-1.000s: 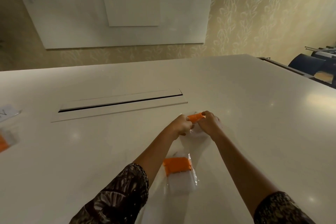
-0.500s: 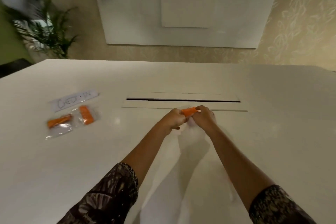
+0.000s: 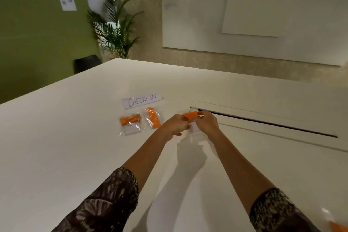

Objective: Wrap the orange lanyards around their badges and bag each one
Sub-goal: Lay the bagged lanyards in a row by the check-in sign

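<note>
Leftward, two bagged badges (image 3: 130, 125) lie on the surface (image 3: 75, 147). Left grip (image 3: 175, 125) and right grip (image 3: 207, 122), fingers curled, pinch the lanyard-wrapped badge (image 3: 190, 115) between them, beside the slot (image 3: 263, 123). Light, I judge; soft band over stiff card, so hold the card edges.

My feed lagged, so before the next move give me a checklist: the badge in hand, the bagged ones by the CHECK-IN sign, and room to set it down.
1. Grip: left hand and right hand both pinch the orange lanyard: ok.
2. Wrap: lanyard bunched at the top of the badge, no loose tail showing: ok.
3. Held badge inside a bag: cannot tell.
4. Left bagged badge and right bagged badge lie side by side below the CHECK-IN sign: ok.
5. Bare table beside them, short of the slot: ok.
6. Orange piece at the lower right edge, cut off: cannot tell.
</note>
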The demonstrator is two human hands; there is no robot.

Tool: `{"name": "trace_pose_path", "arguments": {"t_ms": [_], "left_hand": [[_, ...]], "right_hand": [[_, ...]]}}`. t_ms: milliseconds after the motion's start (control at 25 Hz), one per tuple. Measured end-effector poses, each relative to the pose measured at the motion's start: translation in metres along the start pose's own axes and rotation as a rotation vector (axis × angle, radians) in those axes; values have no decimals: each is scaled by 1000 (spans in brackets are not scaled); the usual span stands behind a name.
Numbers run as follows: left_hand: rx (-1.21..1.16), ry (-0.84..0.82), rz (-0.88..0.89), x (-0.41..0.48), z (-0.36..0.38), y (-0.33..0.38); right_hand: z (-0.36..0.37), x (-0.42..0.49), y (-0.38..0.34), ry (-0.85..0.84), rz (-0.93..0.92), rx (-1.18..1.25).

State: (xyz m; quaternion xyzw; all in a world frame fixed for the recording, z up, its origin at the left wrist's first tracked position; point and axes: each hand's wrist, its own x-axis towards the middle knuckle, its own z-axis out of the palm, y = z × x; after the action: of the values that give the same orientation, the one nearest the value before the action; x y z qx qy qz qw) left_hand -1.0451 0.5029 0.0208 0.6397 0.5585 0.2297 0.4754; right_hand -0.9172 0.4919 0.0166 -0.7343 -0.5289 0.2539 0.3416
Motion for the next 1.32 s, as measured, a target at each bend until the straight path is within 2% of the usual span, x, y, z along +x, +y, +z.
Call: {"name": "trace_pose_path", "arguments": {"t_ms": [360,1320], "left_hand": [[-41,23,-31,45,-58,-23],[15,-26,-101,106,-88,-27]], "right_hand": [[59,52,-36,-33,9,21],[106,113,-47,-38,83,24]]}}
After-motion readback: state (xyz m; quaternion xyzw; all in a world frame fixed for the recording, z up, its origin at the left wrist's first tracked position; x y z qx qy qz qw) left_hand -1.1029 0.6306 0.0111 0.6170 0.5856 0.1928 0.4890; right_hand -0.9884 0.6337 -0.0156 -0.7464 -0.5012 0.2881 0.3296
